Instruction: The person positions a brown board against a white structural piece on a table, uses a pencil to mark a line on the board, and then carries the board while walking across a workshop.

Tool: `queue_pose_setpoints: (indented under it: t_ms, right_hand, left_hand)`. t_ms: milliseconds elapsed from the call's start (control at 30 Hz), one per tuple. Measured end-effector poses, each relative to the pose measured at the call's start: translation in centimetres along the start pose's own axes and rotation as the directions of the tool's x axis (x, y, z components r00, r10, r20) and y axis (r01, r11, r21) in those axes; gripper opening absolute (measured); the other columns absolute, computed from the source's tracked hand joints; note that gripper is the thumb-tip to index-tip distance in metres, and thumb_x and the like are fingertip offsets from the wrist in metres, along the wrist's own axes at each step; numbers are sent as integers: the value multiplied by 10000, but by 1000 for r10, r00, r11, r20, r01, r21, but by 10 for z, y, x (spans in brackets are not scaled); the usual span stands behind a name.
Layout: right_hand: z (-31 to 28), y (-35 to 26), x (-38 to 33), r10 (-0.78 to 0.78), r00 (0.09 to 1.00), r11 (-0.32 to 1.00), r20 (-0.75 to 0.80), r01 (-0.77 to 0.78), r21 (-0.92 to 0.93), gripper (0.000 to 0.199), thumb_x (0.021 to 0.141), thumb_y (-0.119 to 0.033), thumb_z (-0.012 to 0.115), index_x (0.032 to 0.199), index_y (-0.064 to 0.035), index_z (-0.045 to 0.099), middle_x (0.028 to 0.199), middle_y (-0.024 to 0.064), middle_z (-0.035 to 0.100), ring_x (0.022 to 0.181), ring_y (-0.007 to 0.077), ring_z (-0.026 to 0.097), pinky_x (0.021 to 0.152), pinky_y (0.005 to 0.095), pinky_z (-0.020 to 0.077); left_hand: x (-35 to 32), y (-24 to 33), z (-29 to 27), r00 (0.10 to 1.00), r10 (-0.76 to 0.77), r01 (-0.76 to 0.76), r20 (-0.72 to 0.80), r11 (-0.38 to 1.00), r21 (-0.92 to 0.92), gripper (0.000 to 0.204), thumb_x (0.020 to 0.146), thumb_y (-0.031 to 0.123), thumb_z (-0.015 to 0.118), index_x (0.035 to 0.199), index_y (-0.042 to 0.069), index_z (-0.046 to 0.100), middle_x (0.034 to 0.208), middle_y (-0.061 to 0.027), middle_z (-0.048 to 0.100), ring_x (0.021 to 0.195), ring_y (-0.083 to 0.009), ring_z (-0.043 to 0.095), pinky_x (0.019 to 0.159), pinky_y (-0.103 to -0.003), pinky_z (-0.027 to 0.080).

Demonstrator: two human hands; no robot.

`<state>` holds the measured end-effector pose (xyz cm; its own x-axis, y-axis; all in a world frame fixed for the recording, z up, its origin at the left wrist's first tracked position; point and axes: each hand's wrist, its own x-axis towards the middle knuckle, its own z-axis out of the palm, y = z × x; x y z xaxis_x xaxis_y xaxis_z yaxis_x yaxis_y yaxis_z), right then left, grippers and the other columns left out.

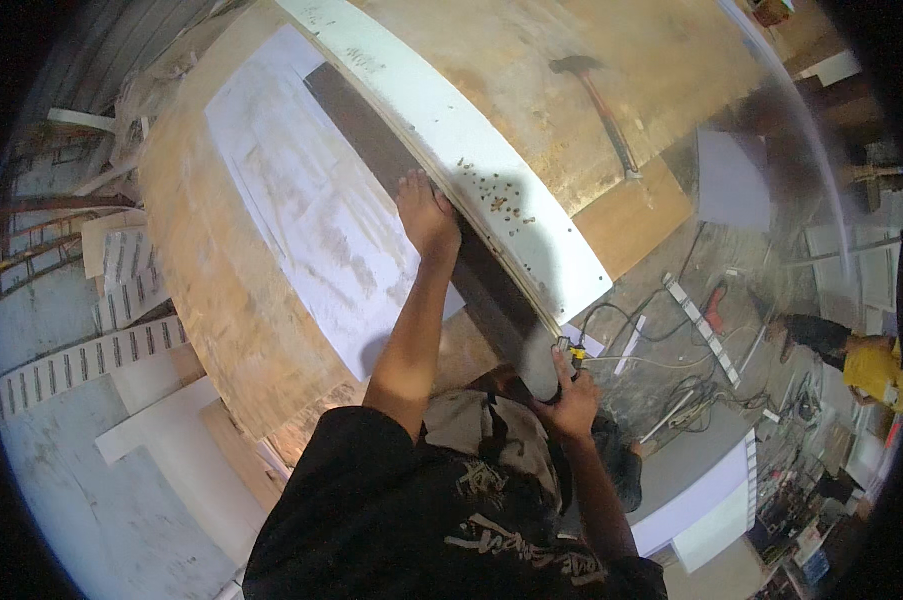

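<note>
A long white board (pixel 402 85) lies across the wooden work table (pixel 197 270), with small brown bits (pixel 500 200) scattered on it. Beside its near edge runs a dark brown board strip (pixel 372 150). My left hand (pixel 429 212) rests on this strip, fingers laid against the white board's edge. At the strip's near right end is my right hand (pixel 575 398), its fingers closed around a small yellow-and-black tool (pixel 578 353). The tool touches the end of the boards; its exact kind is too small to tell.
A hammer (pixel 604 115) lies on the table beyond the white board. White sheets (pixel 302 190) lie left of the strip. Cables (pixel 662 355) and a red-handled tool (pixel 715 308) are on the floor at right. Another person in yellow (pixel 877 372) is at the far right.
</note>
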<state>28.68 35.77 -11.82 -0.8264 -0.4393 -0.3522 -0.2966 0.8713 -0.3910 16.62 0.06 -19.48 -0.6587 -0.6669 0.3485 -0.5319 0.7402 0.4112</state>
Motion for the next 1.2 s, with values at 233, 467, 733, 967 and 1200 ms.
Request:
queue_pose_setpoints:
  t_ms: [233, 467, 733, 967, 1200]
  right_hand:
    - [1, 0, -6, 21, 998, 998, 54, -18, -53, 1064, 627, -474, 832, 1539, -338, 300, 1109, 216, 518, 1017, 417, 554, 893, 510, 435]
    - [7, -1, -10, 60, 990, 998, 131, -58, -20, 1036, 710, -473, 790, 1564, -281, 235, 1325, 282, 463, 1177, 433, 509, 1001, 585, 368]
    - [-66, -79, 37, -418, 908, 901, -25, 411, -141, 711, 821, -291, 683, 1437, -55, 418, 1380, 226, 465, 1200, 414, 491, 1017, 552, 361]
    - [-50, -254, 278, -841, 527, 400, 125, 760, -513, 679, 876, -249, 645, 1470, -50, 381, 1513, 119, 403, 1410, 349, 321, 1148, 554, 232]
    - [-44, -305, 358, -610, 611, 186, 504, 729, -659, 1163, 692, -583, 801, 1558, -90, 201, 1603, 72, 278, 1505, 344, 121, 1193, 573, 122]
  left_hand:
    - [-49, 12, -45, 984, -59, 45, 171, 995, 85, 558, 953, 233, 548, 1452, 33, 400, 1522, -220, 352, 1426, -375, 304, 1169, -506, 233]
    - [-57, -10, -49, 986, -14, 8, 167, 999, 35, 560, 986, 305, 482, 1474, 51, 383, 1536, -186, 350, 1445, -357, 287, 1170, -519, 222]
    - [-60, -15, -45, 995, 12, -19, 97, 998, 66, 552, 988, 292, 463, 1458, 12, 395, 1536, -193, 350, 1441, -357, 302, 1165, -528, 240]
    - [-58, -10, -58, 993, -40, 39, 112, 999, 8, 535, 994, 299, 456, 1434, -5, 432, 1520, -187, 384, 1443, -315, 310, 1176, -499, 219]
    - [-56, -11, -53, 985, -80, 85, 155, 996, -27, 543, 990, 275, 462, 1452, -4, 399, 1538, -150, 370, 1436, -310, 313, 1180, -489, 217]
